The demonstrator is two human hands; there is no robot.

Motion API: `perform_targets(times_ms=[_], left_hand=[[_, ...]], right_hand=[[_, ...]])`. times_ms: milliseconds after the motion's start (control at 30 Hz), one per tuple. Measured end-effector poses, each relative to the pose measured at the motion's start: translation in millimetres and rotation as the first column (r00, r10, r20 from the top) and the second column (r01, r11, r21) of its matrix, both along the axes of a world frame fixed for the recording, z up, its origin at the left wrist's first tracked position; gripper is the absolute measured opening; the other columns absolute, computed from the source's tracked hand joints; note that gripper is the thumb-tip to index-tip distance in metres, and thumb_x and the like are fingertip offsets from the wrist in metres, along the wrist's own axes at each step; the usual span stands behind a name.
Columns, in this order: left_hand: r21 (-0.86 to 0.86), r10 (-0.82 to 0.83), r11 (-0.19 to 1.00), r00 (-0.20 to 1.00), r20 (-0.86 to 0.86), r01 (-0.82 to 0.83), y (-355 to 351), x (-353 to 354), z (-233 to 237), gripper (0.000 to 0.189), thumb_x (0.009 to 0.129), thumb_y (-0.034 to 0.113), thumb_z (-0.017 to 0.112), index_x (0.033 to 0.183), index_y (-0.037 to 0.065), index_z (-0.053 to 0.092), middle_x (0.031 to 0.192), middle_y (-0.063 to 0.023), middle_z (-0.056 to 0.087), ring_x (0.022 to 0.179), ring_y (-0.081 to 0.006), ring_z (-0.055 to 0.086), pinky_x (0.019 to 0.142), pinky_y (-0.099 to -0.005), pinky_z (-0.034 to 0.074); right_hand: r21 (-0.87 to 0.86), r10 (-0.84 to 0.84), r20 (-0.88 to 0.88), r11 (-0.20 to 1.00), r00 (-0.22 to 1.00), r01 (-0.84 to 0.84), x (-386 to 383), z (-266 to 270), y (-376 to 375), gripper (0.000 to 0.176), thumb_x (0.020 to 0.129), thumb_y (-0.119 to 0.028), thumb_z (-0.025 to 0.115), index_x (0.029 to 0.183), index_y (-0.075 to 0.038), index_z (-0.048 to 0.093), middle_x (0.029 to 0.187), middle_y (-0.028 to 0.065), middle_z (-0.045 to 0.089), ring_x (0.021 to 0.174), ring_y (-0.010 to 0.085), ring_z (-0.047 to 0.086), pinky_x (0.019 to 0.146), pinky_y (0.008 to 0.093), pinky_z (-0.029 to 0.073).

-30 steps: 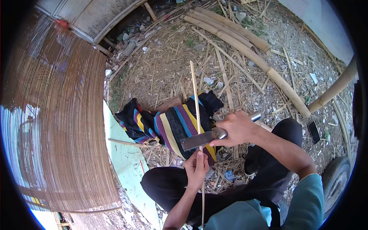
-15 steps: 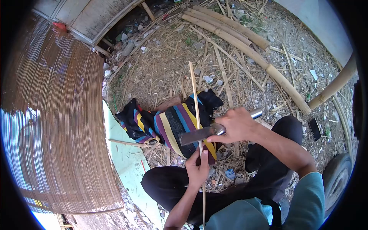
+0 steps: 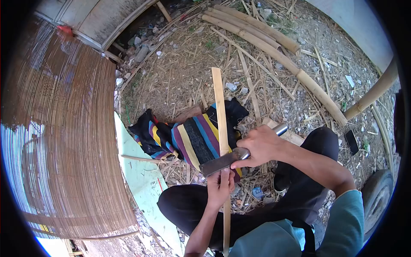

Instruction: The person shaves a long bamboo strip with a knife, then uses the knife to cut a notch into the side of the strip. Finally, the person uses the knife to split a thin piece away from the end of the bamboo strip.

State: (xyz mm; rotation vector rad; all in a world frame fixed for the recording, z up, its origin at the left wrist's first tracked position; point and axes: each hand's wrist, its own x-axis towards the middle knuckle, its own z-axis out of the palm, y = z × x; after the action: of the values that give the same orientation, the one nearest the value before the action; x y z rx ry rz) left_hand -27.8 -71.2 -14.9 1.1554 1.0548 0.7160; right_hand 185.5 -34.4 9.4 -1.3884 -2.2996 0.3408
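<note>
A long, pale bamboo strip runs from my lap out over a striped cloth, its flat face turned up. My left hand is closed around the strip near my knees, thumb on top. In my right hand is a machete with a wide dark blade and a shiny metal handle. The blade lies across the strip just beyond my left thumb, and the part of the strip beneath it is hidden.
Thick bamboo poles lie at the upper right. A slatted bamboo screen stands at the left beside a pale green sheet. A phone and a tire are on the right. Shavings and stones litter the ground.
The bamboo strip has turned from its narrow edge to its wide face. The machete blade has come down along the strip, closer to my left hand.
</note>
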Motion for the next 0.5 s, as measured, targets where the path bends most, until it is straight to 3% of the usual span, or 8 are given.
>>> perform_targets(times_ms=[100,167,200,233,300,367,467,500], left_hand=[[0.010,0.007,1.000,1.000,0.025,-0.007,0.0,1.6,9.3,0.032,0.099,0.021,0.040,0.111,-0.005,0.052,0.068,-0.0021,0.044,0.043,-0.0038,0.037,0.039,-0.0210,0.031],[0.047,0.001,0.999,1.000,0.000,-0.001,-4.6,3.2,7.6,0.031,0.099,0.019,0.039,0.112,-0.005,0.052,0.066,-0.0014,0.043,0.042,-0.0031,0.036,0.038,-0.0208,0.030],[0.078,-0.021,0.997,1.000,-0.015,0.022,-7.3,3.7,4.6,0.030,0.098,0.017,0.040,0.113,-0.005,0.052,0.066,-0.0011,0.043,0.042,-0.0027,0.035,0.037,-0.0204,0.030],[0.113,-0.042,0.993,0.999,-0.027,0.045,-7.8,4.3,2.1,0.029,0.098,0.016,0.040,0.113,-0.005,0.052,0.065,-0.0007,0.043,0.042,-0.0022,0.035,0.037,-0.0200,0.029],[0.115,-0.009,0.993,1.000,-0.003,0.010,-5.9,5.5,-0.3,0.027,0.098,0.014,0.040,0.113,-0.005,0.053,0.064,-0.0005,0.043,0.041,-0.0016,0.034,0.036,-0.0196,0.029],[0.112,0.013,0.994,0.998,-0.061,-0.006,-5.4,4.4,-1.7,0.027,0.097,0.015,0.042,0.113,-0.004,0.053,0.063,0.0003,0.044,0.042,-0.0015,0.036,0.036,-0.0195,0.030],[0.288,-0.005,0.955,0.976,-0.219,0.069,-4.0,-3.3,-17.1,0.027,0.097,0.015,0.044,0.112,-0.003,0.054,0.060,0.0016,0.044,0.042,-0.0017,0.037,0.037,-0.0195,0.031],[0.284,-0.006,0.956,0.975,-0.223,0.071,-5.1,-3.5,-17.9,0.027,0.097,0.015,0.044,0.112,-0.003,0.054,0.060,0.0016,0.044,0.042,-0.0017,0.037,0.037,-0.0195,0.031]], right_hand=[[0.015,-0.130,0.028,0.991,0.991,0.130,2.7,3.8,8.9,0.055,0.074,-0.064,0.059,0.061,-0.010,0.063,0.045,0.0094,0.052,0.048,0.0300,0.059,0.046,0.0383,0.047],[-0.108,-0.458,-0.118,0.888,0.881,0.447,14.8,4.5,24.8,0.065,0.075,-0.071,0.050,0.066,-0.009,0.068,0.049,0.0140,0.055,0.050,0.0307,0.061,0.048,0.0397,0.050],[-0.077,-0.467,-0.107,0.884,0.878,0.461,21.2,2.4,29.2,0.065,0.076,-0.070,0.049,0.065,-0.008,0.067,0.050,0.0139,0.056,0.051,0.0310,0.061,0.048,0.0402,0.050],[-0.070,-0.469,-0.102,0.883,0.877,0.464,23.8,2.6,27.3,0.065,0.076,-0.070,0.049,0.065,-0.008,0.067,0.050,0.0139,0.056,0.051,0.0310,0.061,0.048,0.0402,0.050],[-0.117,-0.294,-0.024,0.950,0.956,0.289,21.9,1.5,20.1,0.065,0.076,-0.070,0.049,0.066,-0.009,0.067,0.051,0.0142,0.057,0.052,0.0311,0.062,0.049,0.0404,0.050],[-0.087,-0.062,0.042,0.994,0.997,0.065,8.3,3.2,6.0,0.054,0.072,-0.064,0.059,0.062,-0.012,0.063,0.049,0.0089,0.055,0.050,0.0303,0.060,0.048,0.0411,0.048],[-0.084,0.018,0.037,0.996,0.999,-0.014,-1.2,3.6,1.5,0.055,0.072,-0.066,0.058,0.061,-0.013,0.063,0.048,0.0083,0.054,0.048,0.0305,0.059,0.048,0.0410,0.048],[-0.095,-0.057,0.035,0.994,0.998,0.061,2.3,8.7,5.1,0.060,0.073,-0.068,0.054,0.064,-0.010,0.066,0.049,0.0112,0.056,0.050,0.0313,0.060,0.050,0.0405,0.050]])
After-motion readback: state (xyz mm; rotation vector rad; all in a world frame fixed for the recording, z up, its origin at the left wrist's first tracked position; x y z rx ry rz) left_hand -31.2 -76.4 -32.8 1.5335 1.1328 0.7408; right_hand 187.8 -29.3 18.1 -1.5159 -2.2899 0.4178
